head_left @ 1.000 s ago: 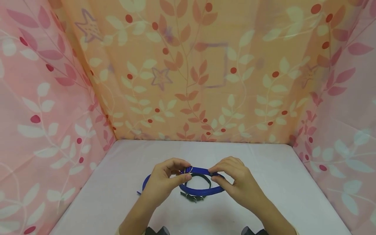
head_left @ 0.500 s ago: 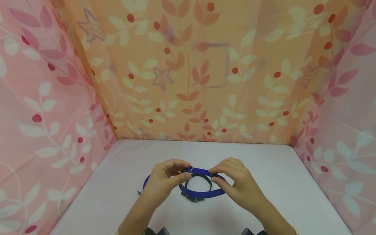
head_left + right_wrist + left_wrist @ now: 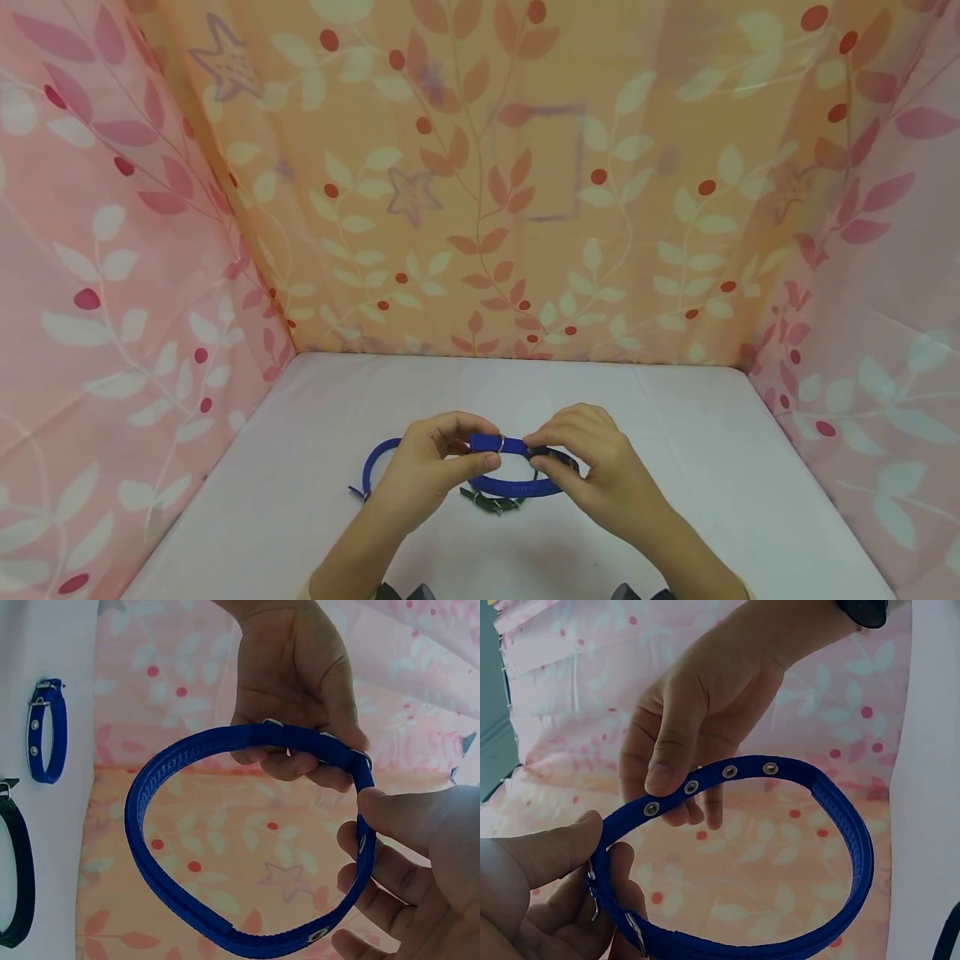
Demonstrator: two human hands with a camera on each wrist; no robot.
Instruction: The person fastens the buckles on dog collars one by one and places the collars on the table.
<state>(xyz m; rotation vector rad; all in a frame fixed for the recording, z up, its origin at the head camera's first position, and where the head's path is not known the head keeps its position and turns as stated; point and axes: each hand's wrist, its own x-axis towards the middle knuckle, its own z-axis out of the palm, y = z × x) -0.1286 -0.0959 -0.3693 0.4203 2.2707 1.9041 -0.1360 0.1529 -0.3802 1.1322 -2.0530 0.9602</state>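
Note:
A blue pet collar with metal eyelets and a buckle forms a loop held up between both hands. My left hand pinches it at the buckle end, thumb in front, and the metal fittings show beside those fingers in the left wrist view. My right hand pinches the eyelet part of the strap between thumb and fingers. In the right wrist view, the collar bends round in a wide loop, with the strap under the right thumb. Whether the strap's tip is through the buckle is hard to tell.
Behind the held loop, a dark green collar with a buckle lies on the white table. Another blue collar lies left of it, partly hidden by the left forearm. Patterned curtains enclose the back and both sides.
My left hand has shifted slightly right, closer to the right hand, and more of the blue strap at the buckle end shows. My right hand has moved slightly left.

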